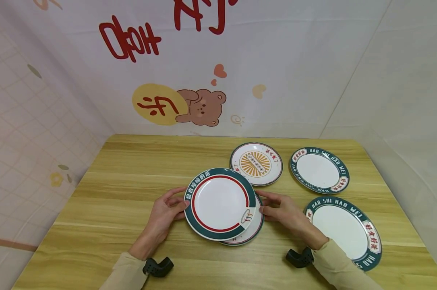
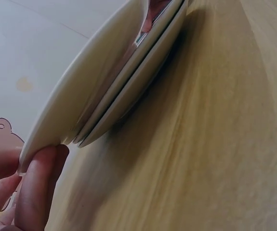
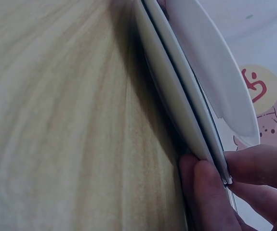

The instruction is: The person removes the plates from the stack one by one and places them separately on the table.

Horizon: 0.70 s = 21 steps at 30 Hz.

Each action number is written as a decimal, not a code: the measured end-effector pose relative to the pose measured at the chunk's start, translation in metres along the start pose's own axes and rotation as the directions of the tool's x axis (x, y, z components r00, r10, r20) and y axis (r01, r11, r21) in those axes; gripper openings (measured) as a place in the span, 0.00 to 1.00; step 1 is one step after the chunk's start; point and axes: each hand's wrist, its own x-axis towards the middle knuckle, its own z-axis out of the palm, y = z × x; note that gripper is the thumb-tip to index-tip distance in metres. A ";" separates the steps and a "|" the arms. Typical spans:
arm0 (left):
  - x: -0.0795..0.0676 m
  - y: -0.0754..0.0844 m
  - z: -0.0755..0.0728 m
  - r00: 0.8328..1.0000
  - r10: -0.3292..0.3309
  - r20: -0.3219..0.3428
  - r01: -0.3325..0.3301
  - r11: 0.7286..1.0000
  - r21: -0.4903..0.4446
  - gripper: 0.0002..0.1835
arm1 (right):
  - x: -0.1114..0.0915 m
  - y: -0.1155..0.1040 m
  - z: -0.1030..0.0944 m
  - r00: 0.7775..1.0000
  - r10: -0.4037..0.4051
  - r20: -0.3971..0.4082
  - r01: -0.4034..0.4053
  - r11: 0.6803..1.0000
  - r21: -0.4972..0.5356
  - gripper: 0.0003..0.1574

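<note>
Left hand pinches top plate; right hand pinches two lower plates, mostly hidden beneath it; right sleeve hides part of nearer oval plate.

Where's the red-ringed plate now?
In the head view, the red-ringed plate is below centre, held by the left hand, over the plates the right hand grips.

Through my head camera I see a wooden table in front of a white back wall. Red writing stands on that wall, and below it I make out a printed brown bear, turned on its side against a yellow oval, with two hearts above. The left wall carries faint grid lines and a yellow flower.
</note>
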 end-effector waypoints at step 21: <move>0.003 0.014 -0.024 0.996 -0.037 -0.082 0.032 0.998 -0.057 0.27 | 0.003 0.002 0.001 1.000 0.008 -0.007 -0.008 1.000 0.013 0.36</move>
